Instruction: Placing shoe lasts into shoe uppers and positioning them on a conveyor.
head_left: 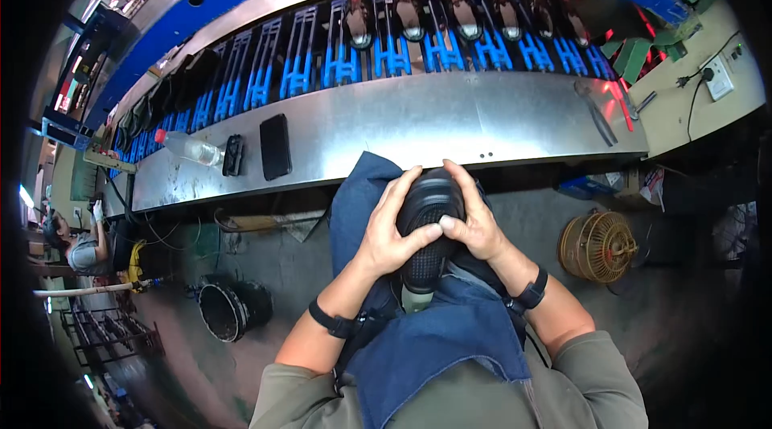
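A black shoe [425,262] rests over my lap with its dark, textured sole facing up. Its toe points away from me, and a pale greenish piece, perhaps a last, sticks out at the near end. My left hand [388,229] wraps the shoe's left side, and my right hand [481,228] wraps its right side. Both thumbs press on the sole and nearly meet in the middle, while the fingers reach round toward the toe. A dark blue apron [434,348] lies under the shoe. The underside of the shoe's upper is hidden.
Ahead runs a metal bench [338,123], with a black phone [275,147], a clear bottle [190,147] and pincers [596,114] on it. Beyond it, a rack with blue supports [297,67] carries several shoes [408,9]. A black bucket [227,310], a round basket [597,247] and another person [86,248] are around.
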`<state>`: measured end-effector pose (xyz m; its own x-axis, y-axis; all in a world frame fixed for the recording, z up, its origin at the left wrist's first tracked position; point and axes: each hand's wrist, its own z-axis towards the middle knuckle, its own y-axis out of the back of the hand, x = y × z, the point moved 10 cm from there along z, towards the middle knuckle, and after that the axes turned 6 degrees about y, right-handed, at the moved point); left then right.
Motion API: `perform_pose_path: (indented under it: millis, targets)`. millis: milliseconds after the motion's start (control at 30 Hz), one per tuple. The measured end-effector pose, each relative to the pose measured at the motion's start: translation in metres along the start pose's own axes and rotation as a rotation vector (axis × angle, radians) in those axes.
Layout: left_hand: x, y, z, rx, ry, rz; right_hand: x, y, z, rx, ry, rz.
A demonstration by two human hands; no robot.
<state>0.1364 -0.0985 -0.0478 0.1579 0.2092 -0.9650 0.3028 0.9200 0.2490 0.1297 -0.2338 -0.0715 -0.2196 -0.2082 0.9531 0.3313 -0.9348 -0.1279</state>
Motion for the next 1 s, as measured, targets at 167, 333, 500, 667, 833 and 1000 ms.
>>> perform_pose_path:
  millis: [167,333,500,667,833,1000]
  targets:
    - [0.02,-0.003,0.01,-0.153,0.051,-0.019,-0.035,0.013,0.006,-0.129,-0.04,-0.025]
    - [0.042,-0.001,0.018,-0.231,0.078,-0.054,-0.044,0.019,0.015,-0.146,-0.066,-0.14]
    - [0.046,0.004,0.011,-0.275,0.103,-0.056,-0.044,0.012,0.02,-0.178,-0.032,-0.096]
    - [0.042,0.011,0.001,-0.307,0.096,-0.14,-0.052,0.004,0.016,-0.197,-0.097,-0.017]
    - [0.02,0.071,-0.001,-0.563,0.106,-0.58,-0.011,-0.003,0.0,0.05,-0.135,-0.102]
    - [0.074,0.022,-0.07,-0.323,0.856,-0.671,0.039,0.08,-0.049,-0.2,0.073,-0.213]
